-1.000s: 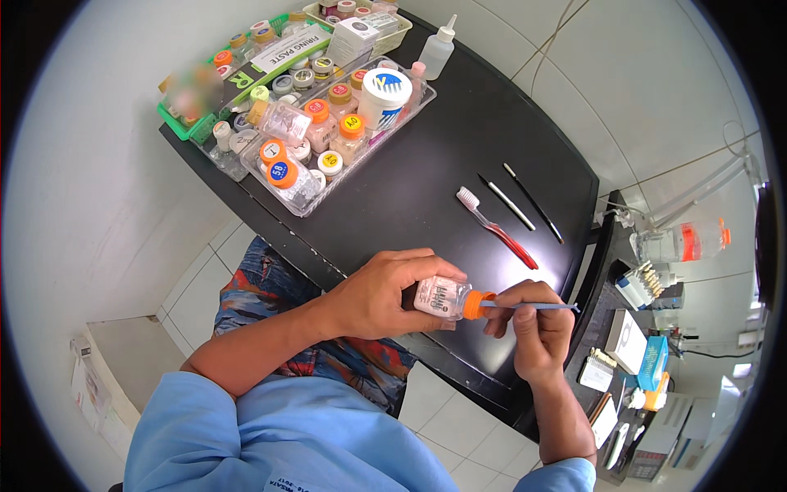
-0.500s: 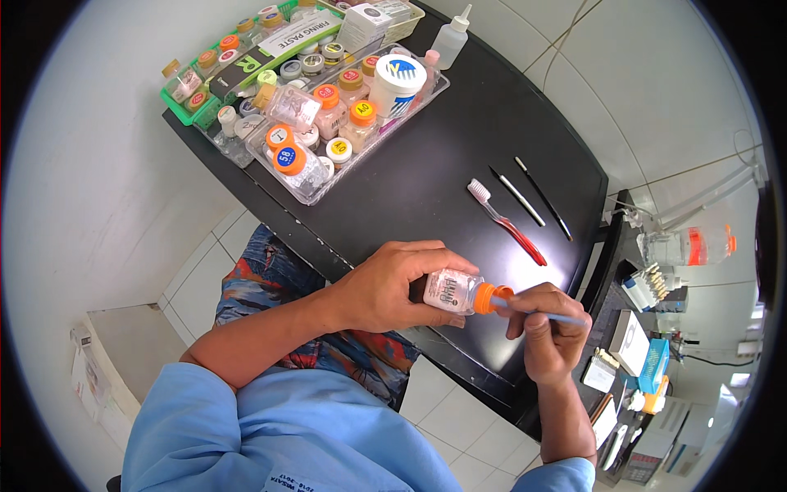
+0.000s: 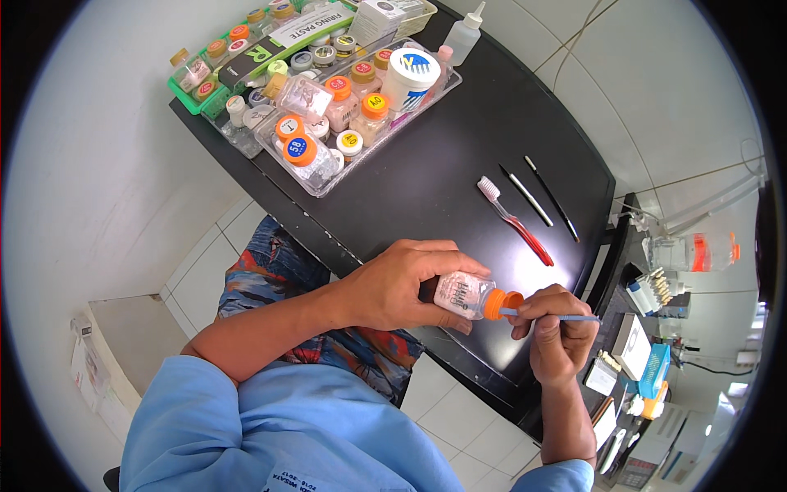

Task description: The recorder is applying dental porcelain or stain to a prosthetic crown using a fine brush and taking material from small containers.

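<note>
My left hand (image 3: 399, 283) is wrapped round a small clear bottle (image 3: 461, 295) of pale pink material, tipped on its side above the black table. The bottle's orange neck piece (image 3: 498, 304) points to the right. My right hand (image 3: 559, 336) pinches a thin blue-grey stick (image 3: 584, 317), whose left end is at the orange opening; whether the tip reaches inside I cannot tell. Farther off on the table lie a red-handled toothbrush (image 3: 516, 221), a white brush-like tool (image 3: 531, 200) and a slim black one (image 3: 553, 201).
A clear tray (image 3: 316, 193) crowded with jars and bottles stands at the far left, beside a green basket (image 3: 190, 102). A dropper bottle (image 3: 464, 37) is at the far edge. On the right, a side counter carries a water bottle (image 3: 684, 252) and several boxes.
The whole view has shifted slightly, so the table things appear a little to the right. The stick now slopes less; both hands keep their holds on bottle and stick.
</note>
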A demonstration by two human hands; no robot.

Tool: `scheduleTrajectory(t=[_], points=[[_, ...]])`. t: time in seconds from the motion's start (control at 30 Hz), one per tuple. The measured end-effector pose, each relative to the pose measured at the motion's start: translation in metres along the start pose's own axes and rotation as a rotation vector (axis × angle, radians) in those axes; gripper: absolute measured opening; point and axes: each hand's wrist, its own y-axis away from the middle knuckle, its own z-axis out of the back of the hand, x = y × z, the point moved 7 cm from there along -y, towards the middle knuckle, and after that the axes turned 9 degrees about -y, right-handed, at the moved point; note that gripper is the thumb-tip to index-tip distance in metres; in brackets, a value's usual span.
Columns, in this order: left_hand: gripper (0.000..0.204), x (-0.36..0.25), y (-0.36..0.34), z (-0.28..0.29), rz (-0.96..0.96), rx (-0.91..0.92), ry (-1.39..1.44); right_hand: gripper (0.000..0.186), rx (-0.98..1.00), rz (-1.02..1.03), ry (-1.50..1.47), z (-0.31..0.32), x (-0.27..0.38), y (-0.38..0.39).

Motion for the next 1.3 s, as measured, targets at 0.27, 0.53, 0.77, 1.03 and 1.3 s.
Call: scheduleTrajectory(t=[0.27,0.53,0.77,1.03,1.3], points=[[0.068,0.000,0.000,0.003,0.014,0.000,-0.021,0.030,-0.042,0.040,0.104,-0.001,0.004,-0.004],[0.071,-0.001,-0.002,0.002,0.032,0.027,-0.005,0.030,-0.238,0.109,0.073,0.012,0.006,0.006],[0.073,-0.001,-0.002,0.001,0.010,0.029,0.011,0.016,-0.092,0.120,0.171,0.006,0.011,0.004],[0.069,-0.002,-0.001,0.001,-0.075,0.069,0.097,0.016,-0.034,0.126,0.255,-0.002,0.011,-0.004],[0.047,0.005,0.000,-0.007,0.009,0.010,0.215,0.012,0.050,0.121,0.410,-0.016,0.014,-0.001]])
